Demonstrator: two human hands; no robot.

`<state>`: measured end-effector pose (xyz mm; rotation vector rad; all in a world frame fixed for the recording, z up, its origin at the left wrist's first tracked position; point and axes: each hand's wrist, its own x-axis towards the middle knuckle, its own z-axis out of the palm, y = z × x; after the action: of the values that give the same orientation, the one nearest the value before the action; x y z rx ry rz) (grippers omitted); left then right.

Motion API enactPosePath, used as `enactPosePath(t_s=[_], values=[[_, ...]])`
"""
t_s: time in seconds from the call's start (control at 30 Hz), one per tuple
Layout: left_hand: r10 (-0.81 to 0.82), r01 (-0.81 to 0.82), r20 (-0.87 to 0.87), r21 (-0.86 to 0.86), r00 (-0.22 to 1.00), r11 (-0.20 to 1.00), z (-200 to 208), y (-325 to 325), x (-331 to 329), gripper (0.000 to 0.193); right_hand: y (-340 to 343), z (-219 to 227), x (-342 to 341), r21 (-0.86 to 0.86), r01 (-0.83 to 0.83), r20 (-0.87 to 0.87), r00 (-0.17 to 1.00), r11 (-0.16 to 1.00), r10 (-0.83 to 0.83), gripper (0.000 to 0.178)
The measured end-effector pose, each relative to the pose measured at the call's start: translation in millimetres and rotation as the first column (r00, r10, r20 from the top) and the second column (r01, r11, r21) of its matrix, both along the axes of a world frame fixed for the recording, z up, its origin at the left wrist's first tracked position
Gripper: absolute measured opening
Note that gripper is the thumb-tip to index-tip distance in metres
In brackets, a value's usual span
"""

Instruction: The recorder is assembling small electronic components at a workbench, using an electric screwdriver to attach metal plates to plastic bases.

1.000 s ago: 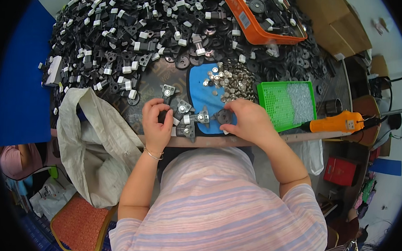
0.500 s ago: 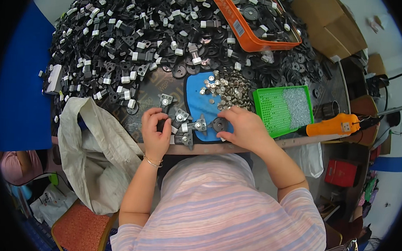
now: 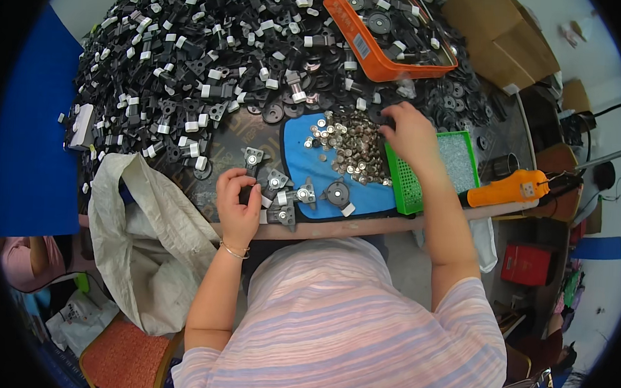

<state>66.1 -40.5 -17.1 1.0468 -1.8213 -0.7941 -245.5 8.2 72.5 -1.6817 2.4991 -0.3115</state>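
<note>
My left hand [image 3: 238,203] rests at the table's front edge, fingers curved and thumb apart from them, with nothing clearly held. Right beside it are several grey-and-black assemblies with metal plates, among them a bracket [image 3: 254,157] with a round stud. A round black disc with a white tab [image 3: 338,193] lies by itself on the blue mat [image 3: 301,159]. My right hand [image 3: 413,135] reaches over the far left corner of the green tray, thumb and finger apart. Its fingertips are close to a black disc [image 3: 376,114] behind the heap of metal studs [image 3: 358,144].
A large heap of black parts with white tabs [image 3: 184,70] covers the back and left. An orange basket [image 3: 392,73] of discs stands behind. The green tray [image 3: 474,156] holds small clear pieces. To the right lie an orange electric screwdriver [image 3: 508,190] and a metal cup [image 3: 504,165].
My right hand has left the round disc on the blue mat and moved away from me and to the right. The disc stays on the mat. My left hand has barely moved.
</note>
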Motion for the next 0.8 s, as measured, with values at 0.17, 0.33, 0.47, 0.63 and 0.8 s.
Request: enactPosePath(t_s=[0.17, 0.33, 0.47, 0.63, 0.8], values=[[0.016, -0.016, -0.011, -0.006, 1.0, 1.0, 1, -2, -1, 0.011, -22, -7, -8, 0.111, 0.051, -0.137, 0.99, 0.992, -0.036, 0.043], [0.02, -0.02, -0.001, -0.013, 1.0, 1.0, 0, -1, 2, 0.012, -36, -5, -13, 0.203, 0.045, -0.168, 0.986, 0.978, -0.011, 0.051], [0.025, -0.025, -0.003, -0.011, 1.0, 1.0, -1, 0, 1, 0.012, -41, 3, -10, 0.257, 0.071, -0.189, 0.982, 0.964, -0.022, 0.054], [0.005, -0.006, -0.024, -0.045, 1.0, 0.999, -1, 0, 0, 0.013, -43, 0, -11, 0.276, 0.083, -0.229, 0.973, 0.958, -0.019, 0.056], [0.0, -0.002, -0.021, -0.085, 1.0, 0.996, 0, 1, 2, 0.013, -34, 4, -3, 0.107, 0.011, -0.171, 0.985, 0.994, 0.007, 0.023]])
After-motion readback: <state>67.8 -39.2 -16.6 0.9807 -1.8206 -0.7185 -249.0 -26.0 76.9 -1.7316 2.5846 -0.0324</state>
